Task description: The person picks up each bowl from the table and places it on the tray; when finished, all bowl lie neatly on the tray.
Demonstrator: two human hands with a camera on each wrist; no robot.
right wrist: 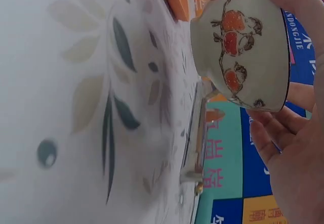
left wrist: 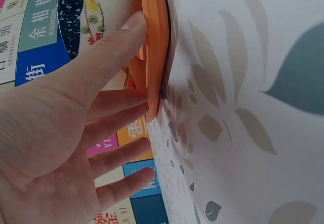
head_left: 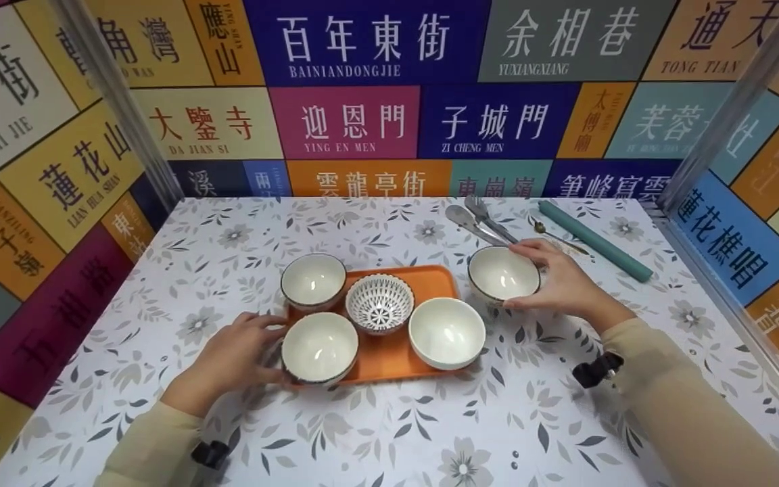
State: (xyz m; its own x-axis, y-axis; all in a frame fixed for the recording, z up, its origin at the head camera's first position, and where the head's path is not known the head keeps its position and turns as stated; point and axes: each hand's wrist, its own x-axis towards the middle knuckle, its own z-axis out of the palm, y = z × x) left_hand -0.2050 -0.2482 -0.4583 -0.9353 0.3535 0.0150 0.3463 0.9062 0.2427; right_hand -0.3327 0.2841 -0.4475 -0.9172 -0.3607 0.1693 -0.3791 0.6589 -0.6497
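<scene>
My right hand point(head_left: 562, 277) grips a white bowl point(head_left: 504, 274) by its sides, thumb at the near side and fingers at the far side. Red birds on a branch decorate the outside of this bowl point(right wrist: 243, 47) in the right wrist view. My left hand point(head_left: 241, 352) is at the left end of an orange tray point(head_left: 389, 365), its thumb and fingertips at the tray's edge point(left wrist: 154, 42), fingers mostly straight. On the tray stand a far-left white bowl point(head_left: 314, 279), a near-left white bowl point(head_left: 320, 346), a patterned bowl point(head_left: 380, 303) and a right white bowl point(head_left: 447, 333).
Behind the right-hand bowl lie a spoon point(head_left: 464, 218) and a fork point(head_left: 487, 215). Farther right are a small thin spoon point(head_left: 558, 237) and a long green stick-like case point(head_left: 596, 241). A floral cloth point(head_left: 389, 439) covers the table, with sign-printed panels point(head_left: 352, 122) around it.
</scene>
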